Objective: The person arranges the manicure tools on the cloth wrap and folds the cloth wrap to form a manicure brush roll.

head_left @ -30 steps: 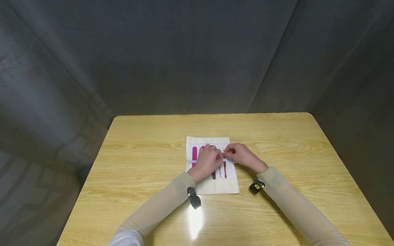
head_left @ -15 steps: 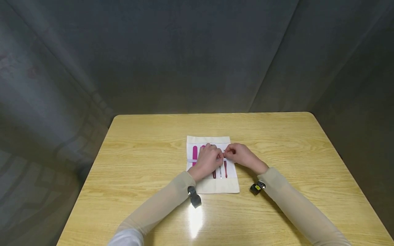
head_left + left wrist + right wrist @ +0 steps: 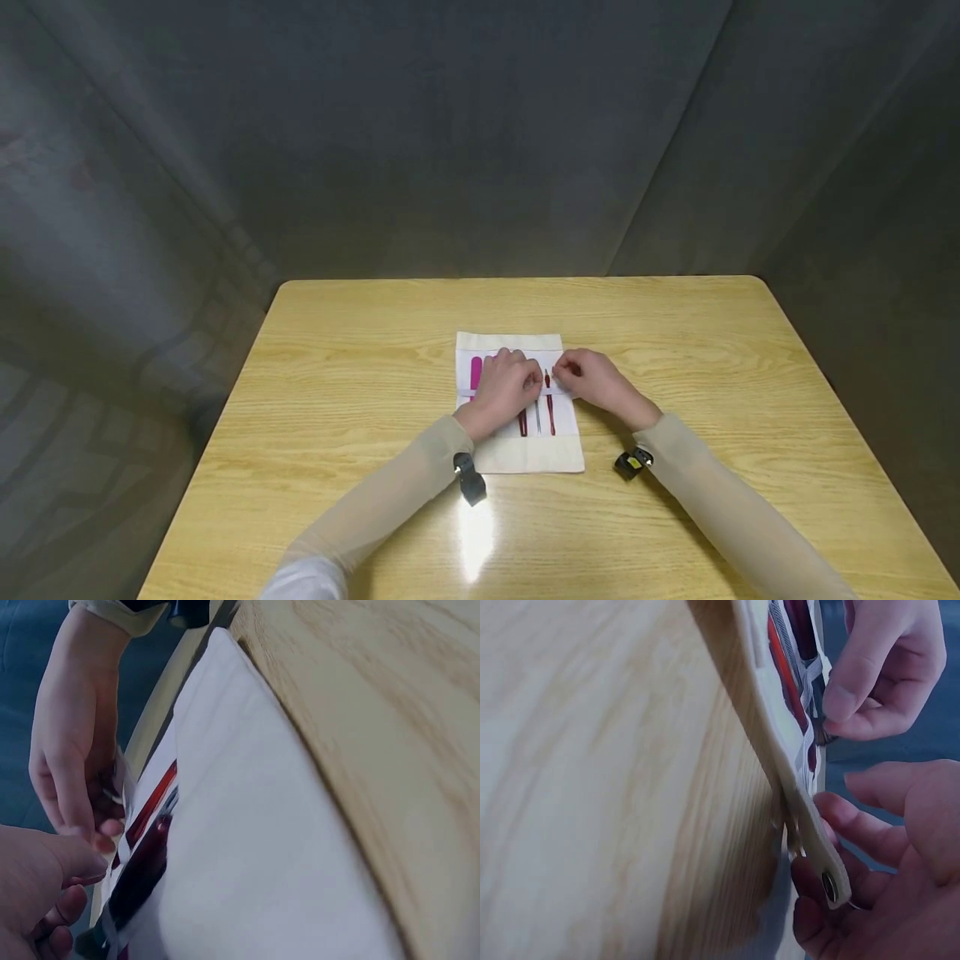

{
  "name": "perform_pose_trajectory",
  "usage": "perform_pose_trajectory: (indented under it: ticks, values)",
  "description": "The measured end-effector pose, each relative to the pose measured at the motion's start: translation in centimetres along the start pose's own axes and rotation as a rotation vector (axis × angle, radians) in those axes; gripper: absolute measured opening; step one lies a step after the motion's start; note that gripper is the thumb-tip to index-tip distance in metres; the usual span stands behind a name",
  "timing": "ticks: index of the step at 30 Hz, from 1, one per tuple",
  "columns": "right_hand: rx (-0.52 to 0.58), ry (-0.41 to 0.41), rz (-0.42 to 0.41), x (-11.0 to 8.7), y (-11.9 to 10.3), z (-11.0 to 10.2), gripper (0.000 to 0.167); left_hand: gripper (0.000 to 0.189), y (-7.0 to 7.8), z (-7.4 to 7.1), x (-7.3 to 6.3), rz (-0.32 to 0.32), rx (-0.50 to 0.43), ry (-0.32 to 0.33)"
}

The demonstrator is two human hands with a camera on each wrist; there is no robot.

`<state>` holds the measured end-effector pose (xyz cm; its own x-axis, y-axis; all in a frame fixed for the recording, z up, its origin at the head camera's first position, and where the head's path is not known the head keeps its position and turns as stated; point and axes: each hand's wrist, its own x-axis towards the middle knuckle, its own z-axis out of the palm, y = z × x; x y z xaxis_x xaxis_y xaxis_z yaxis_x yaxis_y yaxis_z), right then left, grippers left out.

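A cream fabric tool case (image 3: 528, 456) lies unfolded on the table. My left hand (image 3: 504, 387) is over its middle with fingers loosely bent, hiding some contents; nothing shows between its fingertips. At the case's right edge is my right hand (image 3: 596, 385), fingers loosely curled, beside a slim red tool (image 3: 551, 412). That tool lies under a white elastic band (image 3: 466, 392). Left of it are a thin silver tool (image 3: 537, 419) and a dark red tool (image 3: 522, 424). In the right wrist view, a tab with a metal snap (image 3: 814, 847) lies against my right fingers.
Pink strips, one at the case's left (image 3: 476, 371), are partly covered by my left hand. The wooden table (image 3: 360, 375) extends around the case. Grey curtains (image 3: 480, 142) hang behind and at both sides. A small camera is strapped to each wrist.
My hands have drawn slightly apart, the left hand leftward and the right hand rightward. The red tool's upper end, earlier hidden at the fingertips, now shows between them.
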<state>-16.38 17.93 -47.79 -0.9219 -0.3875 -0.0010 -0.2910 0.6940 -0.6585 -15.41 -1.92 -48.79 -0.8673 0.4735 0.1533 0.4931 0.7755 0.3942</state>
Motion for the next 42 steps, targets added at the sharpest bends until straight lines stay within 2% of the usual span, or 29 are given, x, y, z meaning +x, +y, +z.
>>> perform_pose_trajectory:
  ticks: [8,14,21,26,35,42]
  values:
    - [-0.100,0.170,-0.058,-1.5,0.0,-0.7,0.009,0.007,-1.8,-2.4,-0.1,0.003,-0.028,-0.002]
    - [-0.134,0.199,-0.120,-3.0,-0.2,-1.2,0.006,0.013,-4.6,-4.5,0.3,0.014,-0.034,-0.022]
    - [-0.132,0.119,-0.198,-5.0,-0.8,-1.2,0.008,0.019,-8.4,-6.4,1.4,0.048,-0.023,-0.046]
    - [-0.173,0.029,-0.286,-6.5,-0.9,-0.6,0.011,0.020,-10.2,-7.2,1.9,0.062,-0.028,-0.062]
    - [-0.180,-0.116,-0.488,-8.7,-0.6,0.5,0.019,0.023,-11.4,-6.7,2.1,0.064,-0.052,-0.145]
    - [-0.188,-0.170,-0.513,-9.3,-0.4,1.3,0.029,0.022,-12.1,-6.0,2.3,0.050,-0.080,-0.159]
